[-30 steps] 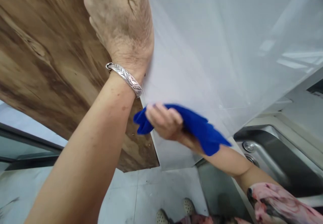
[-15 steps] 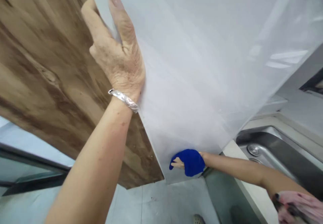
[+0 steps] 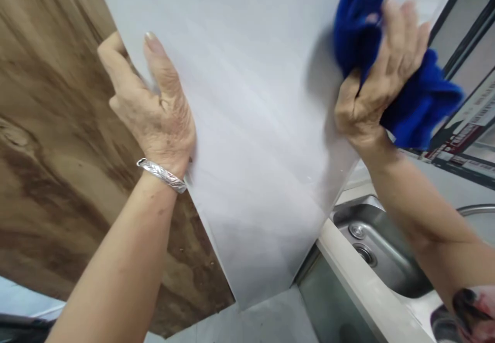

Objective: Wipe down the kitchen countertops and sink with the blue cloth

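My left hand (image 3: 154,113) grips the front edge of an open cabinet door, thumb on its white inner face (image 3: 247,142) and fingers round the wood-grain outer face (image 3: 50,142). A silver bracelet (image 3: 160,174) circles that wrist. My right hand (image 3: 377,85) is closed on a bunched blue cloth (image 3: 410,100) and presses it against the upper right of the white face.
A stainless steel sink (image 3: 381,250) with two drain fittings sits at the lower right, behind a pale counter edge (image 3: 363,286). A grey tiled floor (image 3: 266,322) shows below the door. A dark-framed window (image 3: 460,54) is at the upper right.
My right hand has swept the blue cloth from the bottom edge of the white door face up to its top right. My left hand slid slightly lower on the door edge.
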Available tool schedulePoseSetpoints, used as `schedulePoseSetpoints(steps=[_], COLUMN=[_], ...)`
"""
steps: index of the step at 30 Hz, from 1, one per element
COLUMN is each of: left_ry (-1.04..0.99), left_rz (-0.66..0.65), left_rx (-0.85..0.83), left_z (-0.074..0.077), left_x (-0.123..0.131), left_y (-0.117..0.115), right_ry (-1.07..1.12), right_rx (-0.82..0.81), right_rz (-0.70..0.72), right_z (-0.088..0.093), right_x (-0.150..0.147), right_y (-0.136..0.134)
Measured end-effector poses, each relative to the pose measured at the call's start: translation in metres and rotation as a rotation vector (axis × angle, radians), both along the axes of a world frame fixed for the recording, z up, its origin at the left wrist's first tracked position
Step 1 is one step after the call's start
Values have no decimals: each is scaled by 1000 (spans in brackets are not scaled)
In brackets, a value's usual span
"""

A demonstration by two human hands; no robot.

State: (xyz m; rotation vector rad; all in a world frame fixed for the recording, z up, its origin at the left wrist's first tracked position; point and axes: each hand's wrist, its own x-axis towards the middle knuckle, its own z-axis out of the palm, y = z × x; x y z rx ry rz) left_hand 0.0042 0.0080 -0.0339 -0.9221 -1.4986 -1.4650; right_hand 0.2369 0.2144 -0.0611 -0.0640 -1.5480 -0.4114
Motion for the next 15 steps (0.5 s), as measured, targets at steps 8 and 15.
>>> schedulePoseSetpoints(steps=[8,15], left_ry=[8,2], left_rz=[12,83], left_rx=[-20,-15], left_z=[1,-2], left_x=[2,-5], left_y=[0,2], right_ry=[-13,-836], right_rx=[-137,-684], right_rz=[68,796], right_z=[-37,-166], right_x=[-100,-103], right_y=[-87,-137])
